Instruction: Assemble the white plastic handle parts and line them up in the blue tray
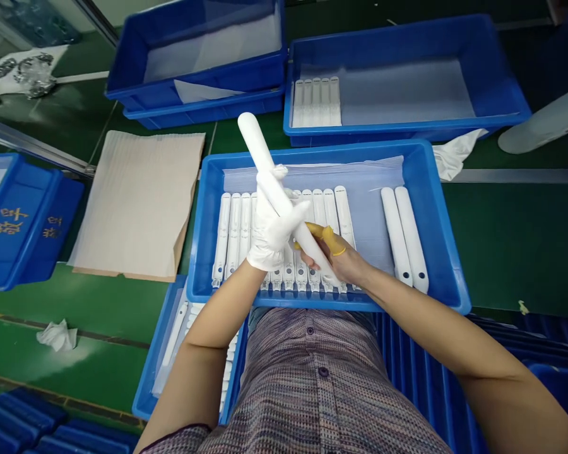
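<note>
My left hand (275,221), in a white glove, is wrapped round a long white plastic handle-shaped piece (256,140), held at a slant above a blue tray (447,246). At the piece's lower end, my right hand (334,252), with yellow finger cots on some fingers, closes on it too. Beneath my hands, a row of similar white pieces (221,239) lies side by side on a pale liner sheet, partly hidden by the hands. Two more white pieces (404,236) lie apart at the tray's right side.
Behind stand a blue tray (407,129) with several white pieces and stacked blue trays (199,72). Left are a pale paper stack (137,202), blue bins (28,221) and a crumpled tissue (57,335). A white cloth (457,154) lies right; another tray (144,384) sits below left.
</note>
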Demonstrator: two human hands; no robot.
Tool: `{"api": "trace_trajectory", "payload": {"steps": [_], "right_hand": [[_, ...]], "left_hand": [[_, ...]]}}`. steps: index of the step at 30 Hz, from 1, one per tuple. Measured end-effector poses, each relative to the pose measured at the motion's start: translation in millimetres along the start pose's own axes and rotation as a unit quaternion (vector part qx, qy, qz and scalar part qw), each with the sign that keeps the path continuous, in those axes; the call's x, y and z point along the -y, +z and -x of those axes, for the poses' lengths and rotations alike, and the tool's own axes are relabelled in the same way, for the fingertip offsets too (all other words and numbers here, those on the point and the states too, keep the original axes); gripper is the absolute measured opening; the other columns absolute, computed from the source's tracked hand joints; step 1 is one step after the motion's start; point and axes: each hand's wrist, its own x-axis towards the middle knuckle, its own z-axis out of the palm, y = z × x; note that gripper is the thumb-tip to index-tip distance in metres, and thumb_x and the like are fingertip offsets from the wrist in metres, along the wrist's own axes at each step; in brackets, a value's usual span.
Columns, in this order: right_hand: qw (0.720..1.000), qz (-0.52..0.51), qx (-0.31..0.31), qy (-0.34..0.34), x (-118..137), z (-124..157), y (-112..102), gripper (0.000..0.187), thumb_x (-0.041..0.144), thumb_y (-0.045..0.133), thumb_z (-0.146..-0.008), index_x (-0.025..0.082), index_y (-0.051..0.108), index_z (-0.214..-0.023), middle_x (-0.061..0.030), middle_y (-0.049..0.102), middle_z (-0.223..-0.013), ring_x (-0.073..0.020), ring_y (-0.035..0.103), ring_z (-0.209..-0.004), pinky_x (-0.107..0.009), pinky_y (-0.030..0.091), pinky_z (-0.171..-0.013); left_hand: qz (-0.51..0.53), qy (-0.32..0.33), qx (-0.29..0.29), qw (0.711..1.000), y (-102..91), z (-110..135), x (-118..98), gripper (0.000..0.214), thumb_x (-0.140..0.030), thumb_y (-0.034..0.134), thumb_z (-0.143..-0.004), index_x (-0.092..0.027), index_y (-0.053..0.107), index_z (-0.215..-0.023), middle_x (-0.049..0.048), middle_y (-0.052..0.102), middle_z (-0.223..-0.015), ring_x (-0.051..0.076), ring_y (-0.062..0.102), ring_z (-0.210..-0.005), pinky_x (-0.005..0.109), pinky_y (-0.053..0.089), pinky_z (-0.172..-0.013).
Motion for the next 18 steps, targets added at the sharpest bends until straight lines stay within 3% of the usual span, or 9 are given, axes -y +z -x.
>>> {"api": "trace_trajectory", "payload": {"steps": [2, 4, 5, 7, 9, 14, 16, 18], "right_hand": [[0.999, 0.048, 0.017, 0.000, 0, 2, -2, 0.070, 0.081, 0.042, -0.095, 0.023, 0.068, -0.123, -0.0003, 0.060, -0.072, -0.0126, 0.049, -0.058, -0.026, 0.043, -0.053], [0.997, 0.068, 0.033, 0.011, 2, 3, -4, 0.065, 0.077, 0.045, -0.097, 0.022, 0.068, -0.123, 0.0005, 0.058, -0.069, -0.0126, 0.048, -0.057, -0.026, 0.043, -0.052], [0.997, 0.064, 0.040, 0.018, 3, 3, -6, 0.063, 0.075, 0.046, -0.097, 0.022, 0.067, -0.123, 0.0009, 0.058, -0.069, -0.0125, 0.048, -0.056, -0.026, 0.042, -0.052], [0.997, 0.053, 0.050, 0.033, 4, 4, -9, 0.060, 0.073, 0.048, -0.098, 0.022, 0.066, -0.125, 0.0013, 0.058, -0.068, -0.0124, 0.047, -0.055, -0.026, 0.041, -0.050], [0.997, 0.050, 0.049, 0.043, 2, 4, -12, 0.059, 0.072, 0.051, -0.098, 0.022, 0.066, -0.124, 0.0008, 0.059, -0.071, -0.0123, 0.048, -0.054, -0.026, 0.041, -0.049], [0.996, 0.086, 0.027, 0.024, -1, 2, -17, 0.054, 0.069, 0.058, -0.095, 0.023, 0.069, -0.122, -0.0018, 0.061, -0.081, -0.0127, 0.051, -0.058, -0.027, 0.043, -0.050], [0.991, 0.134, 0.014, -0.020, 0, 1, -17, 0.048, 0.064, 0.059, -0.096, 0.025, 0.071, -0.122, -0.0017, 0.060, -0.081, -0.0142, 0.053, -0.062, -0.030, 0.048, -0.056], [0.980, 0.177, -0.023, -0.085, 2, 1, -18, 0.040, 0.058, 0.063, -0.097, 0.030, 0.073, -0.123, -0.0032, 0.061, -0.091, -0.0159, 0.057, -0.071, -0.033, 0.053, -0.067]], "left_hand": [[-0.034, 0.129, -0.002, 0.991, -2.2, -6, -10, 0.037, -0.011, 0.082, -0.081, -0.026, 0.070, -0.112, 0.0000, 0.073, -0.099, 0.012, 0.070, -0.080, 0.021, 0.059, -0.073], [-0.045, 0.168, 0.027, 0.984, -4.5, -10, -18, 0.019, -0.024, 0.077, -0.089, -0.023, 0.072, -0.107, 0.0005, 0.071, -0.085, 0.011, 0.065, -0.066, 0.020, 0.056, -0.061], [-0.041, 0.154, 0.045, 0.986, -5.5, -9, -21, 0.019, -0.034, 0.073, -0.093, -0.021, 0.073, -0.107, 0.0004, 0.068, -0.077, 0.010, 0.061, -0.058, 0.020, 0.052, -0.053], [-0.028, 0.108, 0.074, 0.991, -7.2, -7, -25, 0.042, -0.056, 0.061, -0.097, -0.018, 0.073, -0.109, 0.0007, 0.063, -0.068, 0.010, 0.054, -0.045, 0.021, 0.043, -0.039], [-0.017, 0.068, 0.093, 0.993, -8.4, -4, -29, 0.056, -0.066, 0.050, -0.099, -0.017, 0.072, -0.113, 0.0020, 0.064, -0.070, 0.010, 0.052, -0.040, 0.022, 0.038, -0.034], [-0.006, 0.023, 0.134, 0.991, -9.0, -6, -33, 0.058, -0.065, 0.041, -0.103, -0.015, 0.070, -0.105, 0.0012, 0.058, -0.063, 0.011, 0.054, -0.045, 0.021, 0.044, -0.040], [-0.001, 0.013, 0.132, 0.991, -6.9, -9, -33, 0.057, -0.063, 0.041, -0.104, -0.014, 0.071, -0.104, 0.0018, 0.057, -0.062, 0.011, 0.054, -0.047, 0.020, 0.046, -0.042], [0.000, 0.043, 0.099, 0.994, -3.6, -9, -30, 0.046, -0.055, 0.047, -0.105, -0.017, 0.071, -0.114, 0.0023, 0.062, -0.069, 0.010, 0.056, -0.050, 0.020, 0.049, -0.045]]}}
